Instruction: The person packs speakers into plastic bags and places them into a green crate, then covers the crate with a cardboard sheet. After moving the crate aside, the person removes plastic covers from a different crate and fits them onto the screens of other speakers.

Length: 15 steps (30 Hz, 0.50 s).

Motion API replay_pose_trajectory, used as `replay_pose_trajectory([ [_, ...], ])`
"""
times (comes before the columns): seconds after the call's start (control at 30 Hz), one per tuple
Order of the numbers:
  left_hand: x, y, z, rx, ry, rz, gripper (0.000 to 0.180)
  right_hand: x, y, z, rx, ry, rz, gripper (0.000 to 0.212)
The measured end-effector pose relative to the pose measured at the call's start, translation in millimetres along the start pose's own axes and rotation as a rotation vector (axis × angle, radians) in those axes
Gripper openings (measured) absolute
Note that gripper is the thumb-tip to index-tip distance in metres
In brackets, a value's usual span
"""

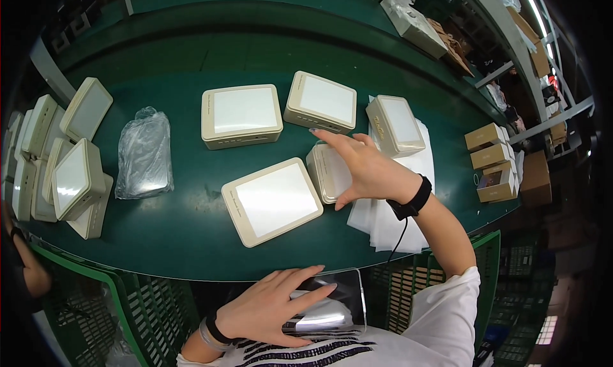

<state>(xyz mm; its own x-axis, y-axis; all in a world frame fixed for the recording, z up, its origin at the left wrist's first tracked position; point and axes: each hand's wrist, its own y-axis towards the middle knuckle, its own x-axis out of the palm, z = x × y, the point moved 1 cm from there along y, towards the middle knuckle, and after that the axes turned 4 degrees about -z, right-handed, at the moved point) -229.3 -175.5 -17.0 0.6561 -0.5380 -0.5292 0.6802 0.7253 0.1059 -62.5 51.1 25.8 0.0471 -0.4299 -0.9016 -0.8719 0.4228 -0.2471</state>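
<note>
My right hand (370,169) reaches over a cream box-shaped device (333,175), its fingers at the far end and its thumb at the near end, gripping it. This device stands close against a larger cream device (271,201) with a white front panel, which lies tilted on the table. Low in front of my body, my left hand (274,309) spans a clear plastic cover (354,297) with fingers and thumb spread across it. The cover's left part is hidden under that hand.
Two more cream devices (242,115) (321,102) and a third (397,126) stand behind. White sheets (389,223) lie on the right of the green table (185,233). A plastic-wrapped item (145,153) and stacked devices (80,175) are at left; small boxes (491,159) at right; green crates (153,309) below.
</note>
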Motion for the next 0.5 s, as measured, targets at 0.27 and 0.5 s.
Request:
replay_pose_trajectory([
  [0.27,0.0,2.6,-16.9,-0.017,0.0,-0.021,0.083,9.4,2.9,8.3,0.028,0.034,0.003,0.12],
  [0.5,-4.2,7.9,-22.7,-0.023,-0.055,-0.018,0.083,4.1,-1.1,12.7,0.075,0.098,-0.036,0.123],
])
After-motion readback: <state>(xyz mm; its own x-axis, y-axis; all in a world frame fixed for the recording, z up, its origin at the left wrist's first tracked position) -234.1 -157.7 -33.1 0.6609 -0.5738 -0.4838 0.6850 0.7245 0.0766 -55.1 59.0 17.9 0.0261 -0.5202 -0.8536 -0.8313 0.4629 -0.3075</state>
